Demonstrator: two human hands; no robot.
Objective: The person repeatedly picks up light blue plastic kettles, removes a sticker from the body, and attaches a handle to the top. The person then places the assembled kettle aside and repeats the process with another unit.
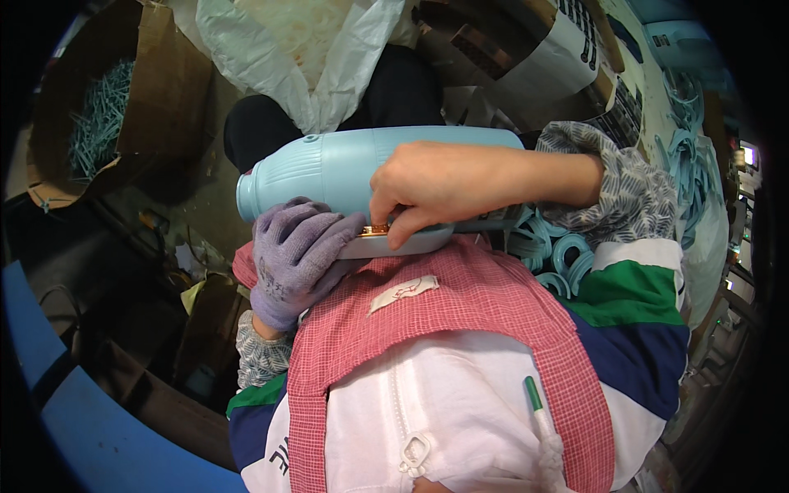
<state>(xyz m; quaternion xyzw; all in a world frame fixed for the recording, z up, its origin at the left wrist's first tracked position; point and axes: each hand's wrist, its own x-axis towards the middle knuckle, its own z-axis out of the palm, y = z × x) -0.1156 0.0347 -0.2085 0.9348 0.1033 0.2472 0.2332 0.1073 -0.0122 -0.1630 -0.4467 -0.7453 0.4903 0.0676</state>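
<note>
A light blue vacuum flask casing, ribbed near its narrower left end, lies sideways across my lap. Along its near side runs a light blue handle with a shiny gold-coloured strip on it. My left hand, in a purple knit glove, is closed round the handle's left end, its fingertips close to the strip. Bare and reaching over the casing from the right, my right hand has its fingers curled and its thumb on the handle, pinching at the strip. Its fingertips are partly hidden.
A cardboard box of thin teal sticks stands at the far left. Beyond my knees is a white plastic bag with pale rings. Curved light blue handles lie by my right elbow, more at the right edge. A blue panel fills the lower left.
</note>
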